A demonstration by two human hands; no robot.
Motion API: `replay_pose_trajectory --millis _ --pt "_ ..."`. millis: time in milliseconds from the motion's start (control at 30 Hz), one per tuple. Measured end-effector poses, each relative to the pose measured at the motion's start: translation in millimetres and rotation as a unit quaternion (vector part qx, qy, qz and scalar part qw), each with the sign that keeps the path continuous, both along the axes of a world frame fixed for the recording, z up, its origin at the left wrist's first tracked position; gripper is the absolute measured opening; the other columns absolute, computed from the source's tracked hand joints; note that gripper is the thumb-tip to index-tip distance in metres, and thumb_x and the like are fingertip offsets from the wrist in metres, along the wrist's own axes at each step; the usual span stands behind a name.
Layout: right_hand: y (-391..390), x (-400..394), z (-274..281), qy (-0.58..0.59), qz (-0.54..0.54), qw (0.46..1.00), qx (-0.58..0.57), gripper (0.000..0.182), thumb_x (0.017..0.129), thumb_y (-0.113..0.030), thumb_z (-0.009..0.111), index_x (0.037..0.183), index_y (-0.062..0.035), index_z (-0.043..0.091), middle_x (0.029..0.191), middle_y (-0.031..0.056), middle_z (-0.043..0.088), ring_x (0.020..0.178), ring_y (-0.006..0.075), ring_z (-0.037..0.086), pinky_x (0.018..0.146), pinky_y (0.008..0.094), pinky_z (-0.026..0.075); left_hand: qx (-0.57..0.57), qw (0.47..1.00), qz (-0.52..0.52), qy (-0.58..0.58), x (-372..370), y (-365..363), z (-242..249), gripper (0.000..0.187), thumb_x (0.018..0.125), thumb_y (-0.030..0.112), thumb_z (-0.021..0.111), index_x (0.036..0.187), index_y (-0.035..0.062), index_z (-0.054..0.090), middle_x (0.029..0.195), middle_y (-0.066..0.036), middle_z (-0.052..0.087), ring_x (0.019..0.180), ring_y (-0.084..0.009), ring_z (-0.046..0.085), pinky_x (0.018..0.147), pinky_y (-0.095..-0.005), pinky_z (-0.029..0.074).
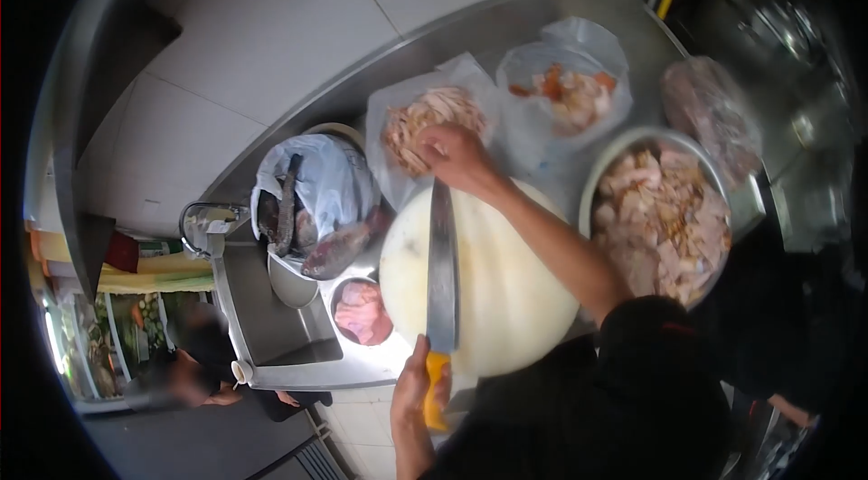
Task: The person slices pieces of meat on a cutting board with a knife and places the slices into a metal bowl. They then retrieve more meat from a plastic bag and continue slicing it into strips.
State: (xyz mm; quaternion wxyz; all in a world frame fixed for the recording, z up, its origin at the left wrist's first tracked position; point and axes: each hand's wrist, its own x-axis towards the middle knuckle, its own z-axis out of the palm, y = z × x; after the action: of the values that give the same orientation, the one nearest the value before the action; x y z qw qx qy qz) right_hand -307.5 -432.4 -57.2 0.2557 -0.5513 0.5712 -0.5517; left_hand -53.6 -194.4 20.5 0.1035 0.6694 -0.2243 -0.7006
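My left hand (418, 390) is wrapped round the yellow handle of a large kitchen knife (443, 272). The broad blade lies over a thick round white cutting board (515, 299), its tip pointing away from me. My right hand (455, 157) reaches across the board, fingers curled, over a pile of pale meat strips (437, 109) on a clear plastic bag (384, 105). Whatever those fingers hold is hidden. Beside the board, a small bowl contains a pink piece of raw meat (363, 312).
Whole fish (339, 245) lie in a bag-lined container near the sink (271, 326). A large metal bowl (592, 182) of cut meat stands right. Another bag (579, 46) contains meat pieces, and a wrapped bundle (710, 109) lies behind. A person (194, 371) is at far left.
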Motion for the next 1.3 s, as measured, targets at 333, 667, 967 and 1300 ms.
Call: replay_pose_trajectory --millis 333,667,967,1300 --pt "263.1 -103.0 9.0 0.191 -0.165 0.963 0.091 0.027 0.084 -0.002 0.071 0.111 -0.0027 0.072 0.11 0.0165 0.071 0.105 0.0385 0.065 0.095 0.0453 0.051 -0.131 0.973 -0.189 -0.012 -4.4 21.2 9.0 0.08 0.101 0.075 0.032 0.076 0.0031 0.057 0.048 -0.003 0.047 0.035 -0.0133 0.045 0.039 -0.0255 0.038" --pt "369.2 -136.8 15.0 0.356 -0.202 0.871 0.27 0.071 0.066 -0.014 0.086 0.133 -0.0064 0.064 0.142 0.0178 0.056 0.131 0.041 0.048 0.114 0.0442 0.04 -0.134 0.971 -0.189 0.053 37.2 58.4 -16.7 0.078 0.102 0.073 0.034 0.074 0.0026 0.054 0.047 -0.004 0.045 0.033 -0.0139 0.043 0.036 -0.0277 0.037" --pt "347.3 -120.2 19.8 0.298 -0.228 0.879 0.294 0.082 0.054 -0.009 0.092 0.128 -0.0076 0.058 0.127 0.0176 0.061 0.13 0.0394 0.051 0.114 0.0436 0.039 -0.158 0.968 -0.19 0.049 60.7 92.3 -20.7 0.079 0.102 0.072 0.033 0.071 0.0028 0.053 0.047 -0.005 0.045 0.033 -0.0155 0.043 0.035 -0.0296 0.037" --pt "349.6 -124.7 5.5 0.239 -0.248 0.917 0.202 0.037 0.073 -0.014 0.079 0.106 0.0037 0.075 0.108 0.0251 0.071 0.102 0.0404 0.068 0.091 0.0426 0.054 -0.122 0.987 -0.102 -0.011 54.1 104.7 -26.0 0.077 0.104 0.07 0.027 0.075 0.0051 0.056 0.048 -0.004 0.046 0.036 -0.0152 0.047 0.04 -0.0275 0.041"
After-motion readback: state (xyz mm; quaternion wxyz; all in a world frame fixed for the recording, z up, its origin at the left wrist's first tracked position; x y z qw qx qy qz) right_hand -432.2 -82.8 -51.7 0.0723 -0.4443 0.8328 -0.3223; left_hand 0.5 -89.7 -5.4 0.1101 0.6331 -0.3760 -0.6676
